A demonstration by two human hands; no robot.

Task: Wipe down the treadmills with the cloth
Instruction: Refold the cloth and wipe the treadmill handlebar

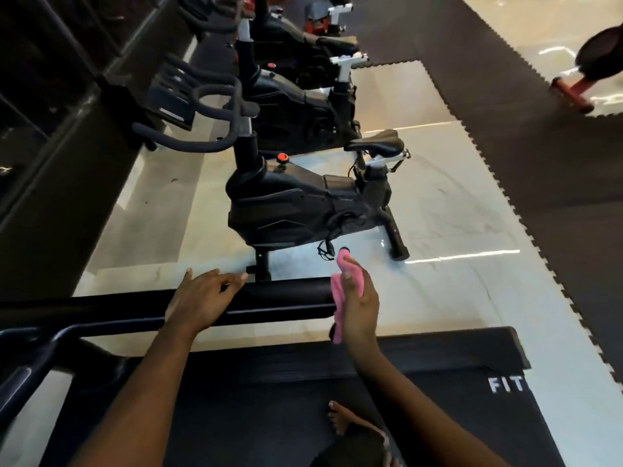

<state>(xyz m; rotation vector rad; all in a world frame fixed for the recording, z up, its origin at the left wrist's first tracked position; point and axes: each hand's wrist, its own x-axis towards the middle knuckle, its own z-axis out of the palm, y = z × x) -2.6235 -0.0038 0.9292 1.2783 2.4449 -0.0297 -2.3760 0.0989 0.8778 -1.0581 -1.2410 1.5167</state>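
Observation:
I stand on a black treadmill belt [421,399] marked "FIT" in white. Its black padded handrail [283,291] runs left to right in front of me. My left hand [202,298] rests flat on top of the rail with the fingers spread. My right hand [359,305] is closed on a pink cloth [338,311] at the rail's right end, where the cloth hangs down against the tip of the rail. A bare foot [340,421] stands on the belt below.
A black exercise bike [303,203] stands just beyond the rail on the pale glossy floor, with more bikes [296,106] behind it. A dark wall [60,136] runs along the left. Dark interlocking mats [539,146] cover the floor at the right.

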